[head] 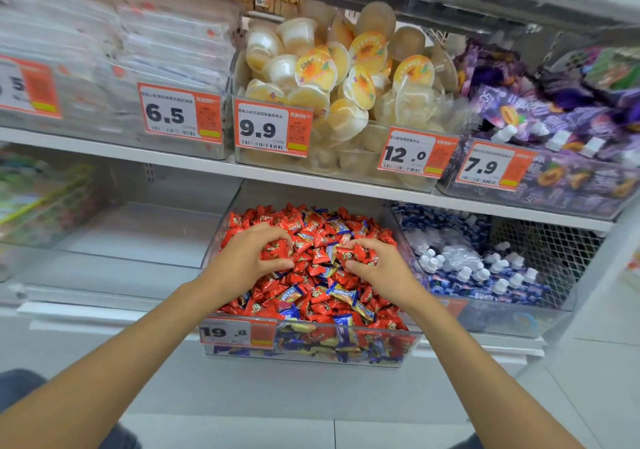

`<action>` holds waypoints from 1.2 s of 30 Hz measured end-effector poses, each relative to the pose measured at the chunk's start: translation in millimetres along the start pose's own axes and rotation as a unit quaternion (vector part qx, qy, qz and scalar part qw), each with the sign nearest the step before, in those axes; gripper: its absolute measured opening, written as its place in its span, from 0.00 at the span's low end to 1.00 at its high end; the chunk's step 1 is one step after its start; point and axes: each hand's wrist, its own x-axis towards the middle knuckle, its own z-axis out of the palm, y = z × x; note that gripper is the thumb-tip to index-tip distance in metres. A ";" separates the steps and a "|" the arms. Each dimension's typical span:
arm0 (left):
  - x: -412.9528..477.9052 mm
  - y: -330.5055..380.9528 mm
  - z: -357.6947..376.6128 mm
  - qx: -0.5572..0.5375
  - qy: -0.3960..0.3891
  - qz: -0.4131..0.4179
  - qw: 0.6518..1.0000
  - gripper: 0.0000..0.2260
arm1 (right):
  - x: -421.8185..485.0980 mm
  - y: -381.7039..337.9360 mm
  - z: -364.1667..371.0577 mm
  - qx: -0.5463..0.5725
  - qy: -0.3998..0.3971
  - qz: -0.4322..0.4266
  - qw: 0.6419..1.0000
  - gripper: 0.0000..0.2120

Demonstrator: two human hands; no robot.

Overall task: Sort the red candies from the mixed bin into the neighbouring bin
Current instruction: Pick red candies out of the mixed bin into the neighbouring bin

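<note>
Both forearms are extended forward and upward into the mixed bin [414, 336], a clear container on the lower shelf filled with red candies [320, 258] and blue candies [341, 292]. The left hand [249, 260] is set palm-down on the pile, fingers [273, 234] curled and thumb drawn in, closed around a clutch of red candies. The right hand [375, 268] is likewise curled on the pile, a few red candies gripped between thumb and fingertips at its upper left edge. The hands are near each other but apart, with candies between them. The neighbouring bin [131, 227] to the left is seen as a clear container; no candies are made out in it. A price tag [239, 332] reading 19.8 is fixed to the mixed bin's front wall.
</note>
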 end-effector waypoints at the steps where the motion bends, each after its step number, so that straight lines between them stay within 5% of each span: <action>1: -3.3 1.8 -5.4 0.002 0.008 0.002 1.000 0.12 | -3.8 -6.3 0.2 0.001 -0.002 -0.012 1.000 0.11; 15: -48.4 -97.0 -144.9 0.068 0.116 -0.096 0.986 0.11 | 39.6 -143.3 111.6 -0.036 -0.093 -0.201 0.975 0.09; 24: -38.1 -233.2 -167.3 0.133 0.054 -0.208 0.967 0.11 | 155.1 -181.6 239.2 -0.201 -0.188 -0.161 0.948 0.10; 30: -36.0 -246.4 -167.4 0.195 0.007 -0.243 0.950 0.31 | 177.7 -178.5 247.3 -0.336 -0.258 -0.145 0.894 0.40; 36: -31.2 -174.3 -144.9 0.122 -0.016 -0.160 0.979 0.29 | 129.0 -133.7 155.5 -0.271 -0.071 -0.189 0.941 0.14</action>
